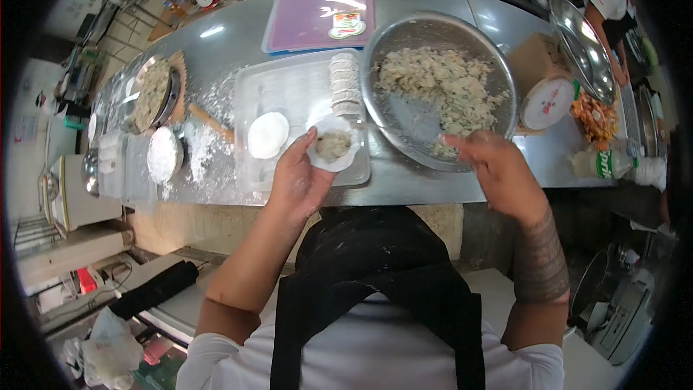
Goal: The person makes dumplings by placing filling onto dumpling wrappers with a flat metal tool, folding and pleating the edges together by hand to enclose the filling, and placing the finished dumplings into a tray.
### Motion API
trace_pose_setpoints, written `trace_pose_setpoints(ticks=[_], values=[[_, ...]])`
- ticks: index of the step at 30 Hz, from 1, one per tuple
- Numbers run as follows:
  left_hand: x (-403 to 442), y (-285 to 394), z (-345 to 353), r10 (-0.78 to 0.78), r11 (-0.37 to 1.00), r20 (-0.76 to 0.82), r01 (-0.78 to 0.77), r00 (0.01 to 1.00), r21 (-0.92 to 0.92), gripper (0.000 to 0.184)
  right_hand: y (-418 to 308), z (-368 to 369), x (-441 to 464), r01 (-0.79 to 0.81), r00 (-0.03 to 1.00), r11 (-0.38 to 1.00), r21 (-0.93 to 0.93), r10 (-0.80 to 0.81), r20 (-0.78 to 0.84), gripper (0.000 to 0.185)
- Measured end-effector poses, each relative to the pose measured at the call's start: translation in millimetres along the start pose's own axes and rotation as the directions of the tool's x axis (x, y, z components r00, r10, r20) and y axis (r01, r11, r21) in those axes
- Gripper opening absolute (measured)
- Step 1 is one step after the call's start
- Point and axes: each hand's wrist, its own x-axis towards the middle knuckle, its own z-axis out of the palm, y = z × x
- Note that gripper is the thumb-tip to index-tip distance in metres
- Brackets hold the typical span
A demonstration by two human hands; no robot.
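Wrapper (349, 158), one, round, white, topped with filling (333, 146); above the near right part of the plastic tray (249, 173). Left hand (294, 177): cradling it, thumb clamped at its edge. Right hand (499, 173): at the steel bowl's (369, 97) near rim, fingers bent; grip cannot be told. In tray: row of dumplings (345, 83), loose white discs (268, 135).

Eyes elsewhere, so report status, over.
Left hand cradling wrapper with filling, above tray. Right hand at steel bowl, grip unclear. White disc nearby on tray.
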Motion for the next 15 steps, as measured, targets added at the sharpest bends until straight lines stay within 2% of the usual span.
trace_pose_setpoints(ticks=[3,7,10,11,15], values=[[-6.3,4.2,10.1,-0.008,0.998,0.010,0.008,1.000,-0.060,0.046,-37.4,19.2,-2.4,0.066,0.997,0.936,-0.347,-0.074,-0.009,0.054],[-7.1,9.1,4.4,-0.016,0.995,0.093,0.025,0.996,-0.093,0.052,-46.7,34.5,-6.7,0.105,0.993,0.901,-0.420,-0.121,-0.012,0.053],[-12.5,18.6,5.7,0.064,0.997,-0.001,-0.064,0.998,-0.043,0.051,-58.2,3.7,-11.3,-0.040,0.994,0.882,-0.470,-0.014,-0.110,0.048],[-13.6,23.1,4.5,0.052,0.997,0.012,-0.051,0.999,-0.052,0.048,-51.0,1.2,-10.4,-0.111,0.990,0.851,-0.513,0.051,-0.131,0.047],[-27.1,40.0,5.7,0.005,0.997,0.035,-0.003,0.999,-0.077,0.044,30.6,22.1,-1.5,-0.335,0.942,0.694,-0.637,0.264,-0.208,0.039]])
